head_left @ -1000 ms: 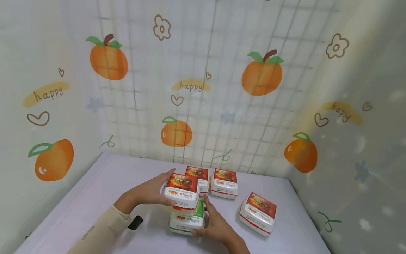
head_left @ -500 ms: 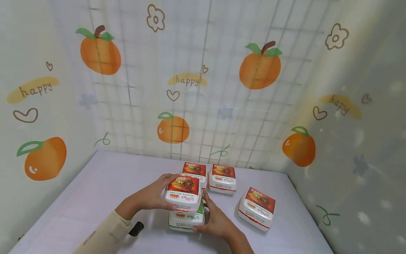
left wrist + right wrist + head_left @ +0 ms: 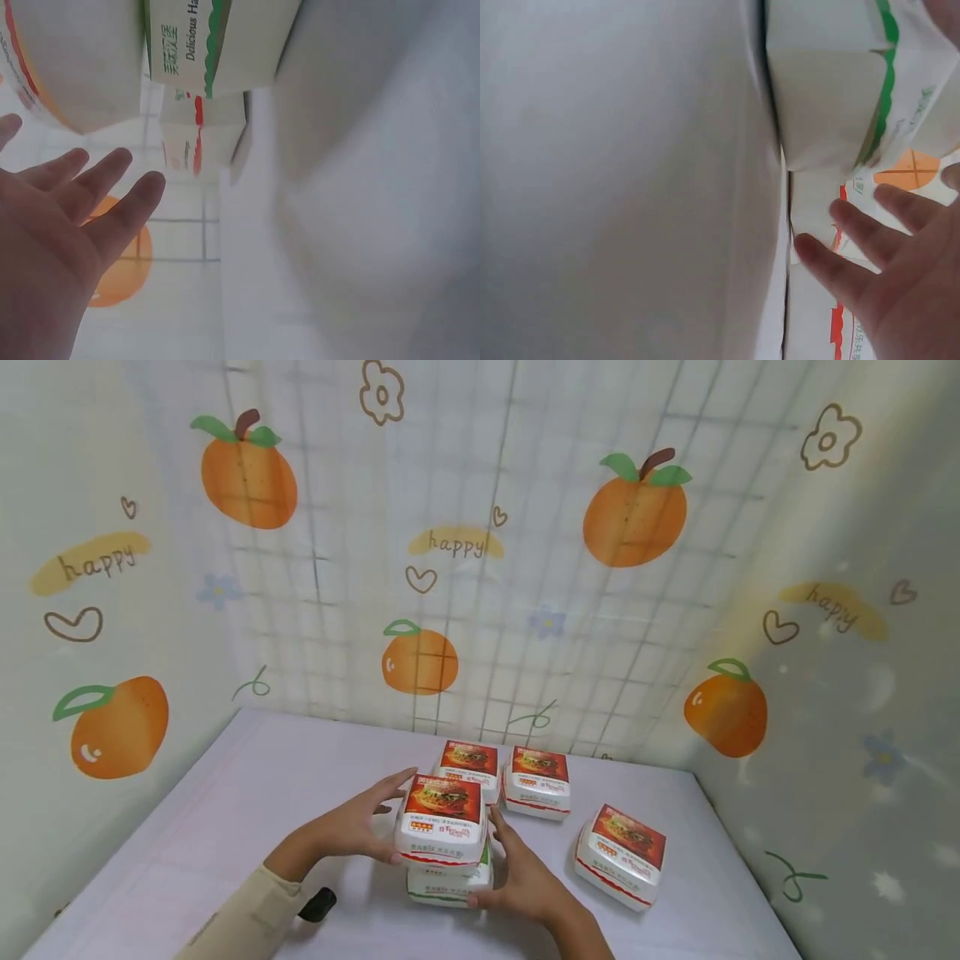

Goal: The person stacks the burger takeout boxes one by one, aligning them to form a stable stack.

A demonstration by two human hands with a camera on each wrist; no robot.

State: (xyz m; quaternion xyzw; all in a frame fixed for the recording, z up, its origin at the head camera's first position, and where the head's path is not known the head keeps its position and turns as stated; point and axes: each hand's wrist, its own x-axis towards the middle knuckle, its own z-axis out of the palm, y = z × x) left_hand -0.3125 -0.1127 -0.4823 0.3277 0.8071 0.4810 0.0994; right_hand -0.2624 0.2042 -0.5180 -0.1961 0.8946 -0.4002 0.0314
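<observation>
A white burger box with a red burger picture (image 3: pixel 442 837) sits on top of a green-trimmed burger box (image 3: pixel 442 892) on the table. To the left of this stack is my left hand (image 3: pixel 337 831), its fingers spread and fairly straight, fingertips close to the upper box. The left wrist view shows a gap between those fingers and the red-trimmed box (image 3: pixel 75 60). On the stack's other side my right hand (image 3: pixel 528 885) has its thumb at the green-trimmed box's front corner. Its fingers reach back along the side, spread in the right wrist view.
Just behind the stack stand two red-picture burger boxes, a left one (image 3: pixel 472 758) and a right one (image 3: pixel 538 785). Another burger box (image 3: pixel 622 856) lies turned at an angle to the right. A curtain with printed oranges (image 3: pixel 352 610) hangs behind the table (image 3: pixel 262 785).
The upper burger box has come down squarely onto the green-trimmed one. My left hand has loosened from it, fingers spreading to the left. The right hand stays beside the stack.
</observation>
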